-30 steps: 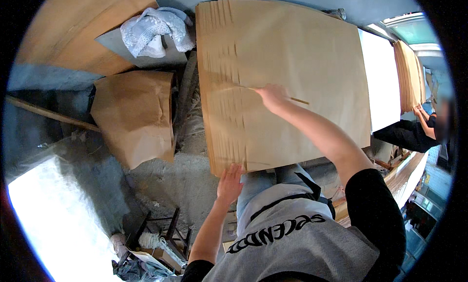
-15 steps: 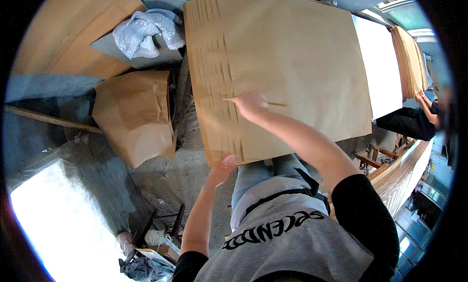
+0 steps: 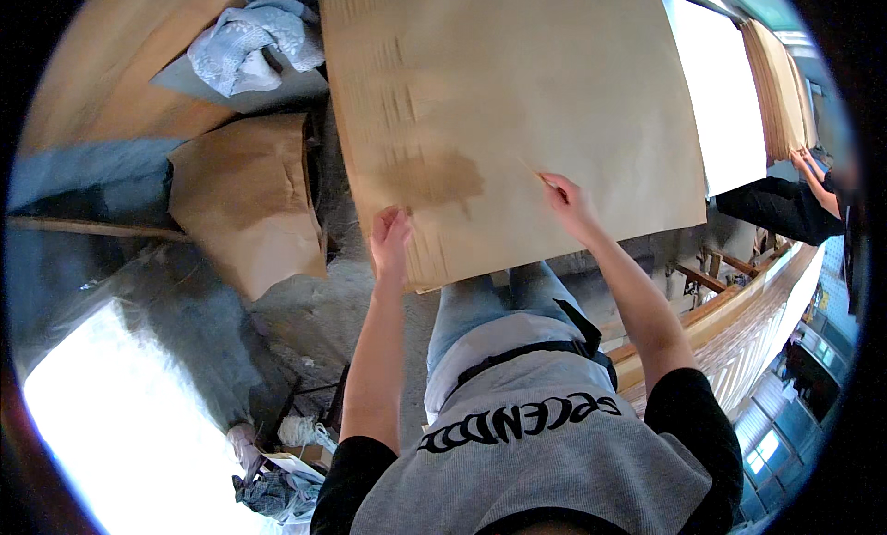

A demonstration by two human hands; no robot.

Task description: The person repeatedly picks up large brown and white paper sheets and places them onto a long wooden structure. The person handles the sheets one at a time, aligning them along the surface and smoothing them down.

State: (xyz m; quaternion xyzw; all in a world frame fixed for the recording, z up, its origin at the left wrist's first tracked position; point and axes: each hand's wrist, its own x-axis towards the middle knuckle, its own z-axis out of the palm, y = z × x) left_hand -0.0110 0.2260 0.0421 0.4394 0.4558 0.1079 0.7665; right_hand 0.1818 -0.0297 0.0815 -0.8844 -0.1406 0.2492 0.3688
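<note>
A large stack of brown paper sheets (image 3: 573, 101) lies in front of me, its left part fanned into many stepped edges. My right hand (image 3: 570, 205) is closed around a thin pale stick (image 3: 530, 169), held over the near middle of the top sheet. At the stack's near left side is my left hand (image 3: 391, 242). Its fingers are bent and pressed together at the fanned edges; whether a sheet is between them I cannot make out. A darker patch shows on the paper between my hands.
Left of the stack lies folded brown paper (image 3: 242, 198), with a white lacy cloth (image 3: 248, 50) beyond it. A white sheet (image 3: 721, 91) adjoins the stack's right side. At far right a person (image 3: 795, 212) handles another brown paper stack (image 3: 776, 87). Long wooden strips (image 3: 739, 322) extend behind my right arm.
My right hand has moved right with the stick, away from the fanned edges. My left hand has gone from the near corner farther up the left side. The view has shifted slightly.
</note>
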